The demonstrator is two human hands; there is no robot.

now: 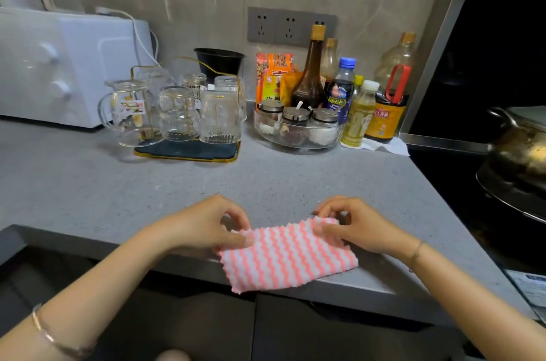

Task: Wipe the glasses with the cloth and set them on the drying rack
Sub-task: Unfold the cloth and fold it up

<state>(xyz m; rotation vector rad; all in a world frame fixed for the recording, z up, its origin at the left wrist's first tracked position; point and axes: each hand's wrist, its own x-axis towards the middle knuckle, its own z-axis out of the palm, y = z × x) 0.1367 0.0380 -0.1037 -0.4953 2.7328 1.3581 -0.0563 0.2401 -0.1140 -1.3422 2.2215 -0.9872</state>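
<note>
both hands pinch the pink-and-white striped cloth [288, 255] at the counter [88, 198] edge: left hand [212, 224] its 9 o'clock corner, right hand [351, 224] its 2 o'clock corner.

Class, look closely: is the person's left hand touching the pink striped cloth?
Touching. The head view shows the left hand pinching the cloth's left corner between thumb and fingers.

Pink-and-white striped cloth [288, 255] at counter edge, clear glasses [177, 112] upturned on drying rack [189, 151]
</note>
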